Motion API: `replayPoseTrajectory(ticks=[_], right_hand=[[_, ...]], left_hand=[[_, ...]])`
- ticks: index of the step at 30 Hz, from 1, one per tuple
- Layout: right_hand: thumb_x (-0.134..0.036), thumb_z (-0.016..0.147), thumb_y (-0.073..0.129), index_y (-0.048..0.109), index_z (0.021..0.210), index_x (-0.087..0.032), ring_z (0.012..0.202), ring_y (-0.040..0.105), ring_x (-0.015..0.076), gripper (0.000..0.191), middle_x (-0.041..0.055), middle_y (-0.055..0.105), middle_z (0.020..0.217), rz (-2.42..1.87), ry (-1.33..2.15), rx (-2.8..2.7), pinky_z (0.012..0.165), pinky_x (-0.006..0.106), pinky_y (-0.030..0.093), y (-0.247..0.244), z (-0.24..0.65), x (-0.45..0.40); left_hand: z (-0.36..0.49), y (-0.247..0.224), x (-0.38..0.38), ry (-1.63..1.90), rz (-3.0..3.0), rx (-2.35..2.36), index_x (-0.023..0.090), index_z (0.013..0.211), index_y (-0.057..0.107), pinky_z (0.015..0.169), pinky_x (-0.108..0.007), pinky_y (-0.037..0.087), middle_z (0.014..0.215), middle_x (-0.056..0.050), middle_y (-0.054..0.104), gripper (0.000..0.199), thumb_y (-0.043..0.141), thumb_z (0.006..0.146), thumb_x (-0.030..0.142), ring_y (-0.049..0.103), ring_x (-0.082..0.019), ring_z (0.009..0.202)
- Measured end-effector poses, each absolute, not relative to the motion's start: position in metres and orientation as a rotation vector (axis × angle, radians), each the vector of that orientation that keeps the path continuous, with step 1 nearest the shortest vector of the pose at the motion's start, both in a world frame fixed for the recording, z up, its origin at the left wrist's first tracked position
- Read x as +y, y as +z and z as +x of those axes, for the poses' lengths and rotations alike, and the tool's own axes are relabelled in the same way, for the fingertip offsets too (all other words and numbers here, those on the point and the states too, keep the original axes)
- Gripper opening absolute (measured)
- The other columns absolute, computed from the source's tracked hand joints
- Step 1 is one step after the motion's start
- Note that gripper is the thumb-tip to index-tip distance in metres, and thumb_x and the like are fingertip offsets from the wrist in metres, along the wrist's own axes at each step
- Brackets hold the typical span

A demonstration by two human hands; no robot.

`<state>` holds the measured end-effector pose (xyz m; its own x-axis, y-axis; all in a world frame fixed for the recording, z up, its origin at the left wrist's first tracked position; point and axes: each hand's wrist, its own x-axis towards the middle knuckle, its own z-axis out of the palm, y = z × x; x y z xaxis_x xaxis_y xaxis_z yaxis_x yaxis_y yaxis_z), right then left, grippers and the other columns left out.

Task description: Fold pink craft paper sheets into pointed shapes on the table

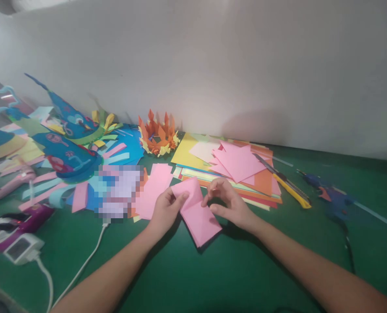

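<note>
Taking the folded pink paper (201,226) as my dial's centre, I have a magenta box (38,219) out at nine o'clock on the green bench (245,278). Between nine and ten, blue pointed hats (66,152) spread their paper strips, and nearer me a pixelated thing (120,191) trails a white cable (97,248) down toward my left forearm. Loose pink sheets (152,195) at ten crowd right up to my left hand (166,209); the orange crown (159,137) stands farther off at eleven. My left fingers pinch the paper's upper left edge. My right hand (234,206), at three, has loosely curled fingers, thumb and forefinger narrowly parted; whether their tips touch the paper I can't tell. That hand hides part of the coloured stack (268,187) between one and two. A yellow cutter (291,189) slants off that stack between two and three, and at three, well apart, lies a blue glue gun (336,201).
</note>
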<state>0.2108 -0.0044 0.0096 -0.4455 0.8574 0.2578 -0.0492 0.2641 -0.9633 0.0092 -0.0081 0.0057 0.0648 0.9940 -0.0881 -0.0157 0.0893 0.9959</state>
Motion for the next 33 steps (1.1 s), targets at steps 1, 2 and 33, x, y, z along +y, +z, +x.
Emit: replayPoseTrajectory(ticks=[1, 2, 33], right_hand=[[-0.036, 0.083, 0.063, 0.047, 0.093, -0.023, 0.08, 0.059, 0.0153, 0.023, 0.0, 0.053, 0.088, -0.769, 1.255, -1.759, 0.075, 0.032, 0.046, 0.011, 0.21, -0.007], [-0.036, 0.084, 0.062, 0.048, 0.09, -0.022, 0.078, 0.057, 0.0154, 0.021, 0.0003, 0.054, 0.084, -0.782, 1.201, -1.838, 0.075, 0.032, 0.045, 0.011, 0.209, -0.008], [-0.039, 0.079, 0.064, 0.044, 0.092, -0.023, 0.086, 0.055, 0.0157, 0.029, 0.0002, 0.053, 0.09, -0.872, 1.66, -1.485, 0.076, 0.031, 0.048, 0.014, 0.184, -0.022]], left_hand=[[0.01, 0.007, -0.008, 1.117, 1.139, 1.207, 0.013, 0.081, 0.061, 0.061, -0.025, 0.044, 0.074, -0.003, 0.065, 0.043, 0.071, 0.066, 0.052, 0.057, -0.015, 0.066], [0.01, 0.008, -0.009, 1.128, 1.131, 1.22, 0.013, 0.078, 0.06, 0.06, -0.025, 0.043, 0.071, -0.001, 0.063, 0.043, 0.073, 0.064, 0.051, 0.055, -0.014, 0.064], [0.017, 0.013, -0.02, 0.956, 1.065, 0.944, 0.013, 0.071, 0.06, 0.062, -0.025, 0.045, 0.063, 0.001, 0.059, 0.046, 0.078, 0.057, 0.053, 0.053, -0.012, 0.059]])
